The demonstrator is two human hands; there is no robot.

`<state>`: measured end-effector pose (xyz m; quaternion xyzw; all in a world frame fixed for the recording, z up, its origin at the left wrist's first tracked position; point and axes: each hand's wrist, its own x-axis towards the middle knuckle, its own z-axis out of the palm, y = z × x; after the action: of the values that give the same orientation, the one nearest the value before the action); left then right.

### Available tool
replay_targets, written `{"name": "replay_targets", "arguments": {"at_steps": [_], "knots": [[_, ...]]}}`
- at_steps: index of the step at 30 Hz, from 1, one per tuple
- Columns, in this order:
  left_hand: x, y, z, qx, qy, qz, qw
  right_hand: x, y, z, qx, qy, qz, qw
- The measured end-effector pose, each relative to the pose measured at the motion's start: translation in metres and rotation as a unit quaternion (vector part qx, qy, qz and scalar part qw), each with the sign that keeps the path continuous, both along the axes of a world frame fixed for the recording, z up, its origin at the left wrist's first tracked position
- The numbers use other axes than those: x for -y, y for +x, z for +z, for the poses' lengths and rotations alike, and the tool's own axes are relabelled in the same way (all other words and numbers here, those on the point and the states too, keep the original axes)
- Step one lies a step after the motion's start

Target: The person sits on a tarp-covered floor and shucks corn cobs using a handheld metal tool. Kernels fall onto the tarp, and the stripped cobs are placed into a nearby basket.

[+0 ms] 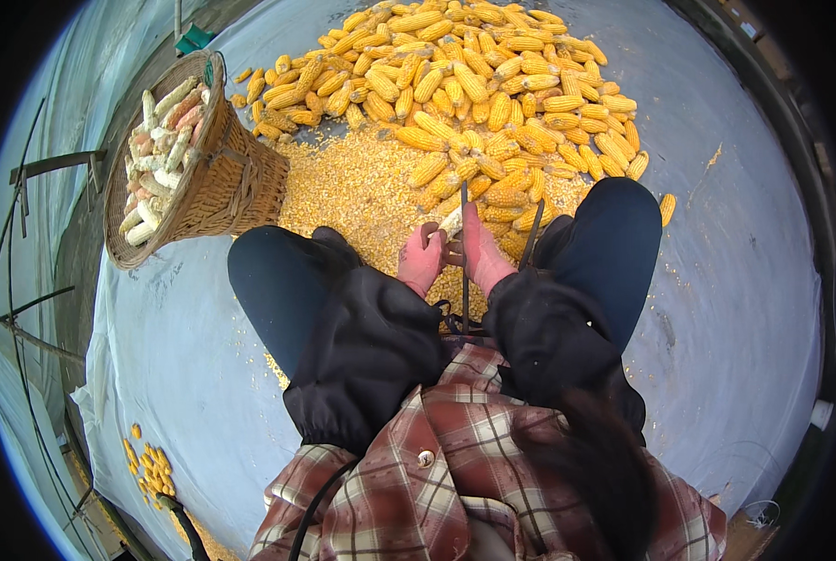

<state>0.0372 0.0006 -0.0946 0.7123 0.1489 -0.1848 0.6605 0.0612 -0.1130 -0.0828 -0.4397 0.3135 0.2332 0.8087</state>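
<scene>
Both my hands wear pink gloves and meet between my knees, above loose corn kernels (348,186). My left hand (420,258) has its fingers curled at the lower end of a pale, largely bare corn cob (452,221). Close beside it on the right, my right hand (484,252) lies along an upright dark narrow bar (465,294). Some of its fingers reach behind the bar toward the left hand; their grip is partly hidden. A second dark bar (532,235) slants up just right of that hand. Yellow ears of corn (506,196) lie right beyond my hands.
A large pile of yellow corn ears (460,77) spreads ahead on a pale plastic sheet (733,280). On the left a tilted wicker basket (243,175) holds stripped cobs (155,168). A smaller heap of corn (153,471) lies at lower left, near a wooden frame (57,165).
</scene>
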Motion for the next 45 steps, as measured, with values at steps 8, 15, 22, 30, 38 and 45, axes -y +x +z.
{"name": "replay_targets", "arguments": {"at_steps": [8, 15, 22, 30, 38, 45], "knots": [[0.006, -0.003, 0.015, -0.119, -0.103, 0.049, 0.986, -0.005, 0.002, -0.023, 0.131, -0.181, -0.009, 0.975], [-0.017, -0.006, 0.04, -0.264, -0.255, 0.101, 0.925, -0.003, -0.002, -0.008, 0.097, -0.072, -0.01, 0.993], [-0.009, -0.01, 0.055, -0.18, -0.19, 0.006, 0.965, 0.0, 0.004, 0.01, 0.029, -0.032, -0.03, 0.999], [-0.018, -0.011, 0.05, -0.191, -0.248, -0.021, 0.949, 0.0, -0.001, 0.01, 0.079, -0.035, -0.002, 0.996], [-0.086, 0.065, 0.153, 0.064, -0.303, 0.205, 0.928, -0.008, 0.006, -0.003, 0.05, -0.047, -0.008, 0.998], [-0.092, 0.093, 0.165, 0.166, -0.279, 0.233, 0.917, -0.006, 0.01, -0.013, 0.038, -0.03, -0.004, 0.999]]}}
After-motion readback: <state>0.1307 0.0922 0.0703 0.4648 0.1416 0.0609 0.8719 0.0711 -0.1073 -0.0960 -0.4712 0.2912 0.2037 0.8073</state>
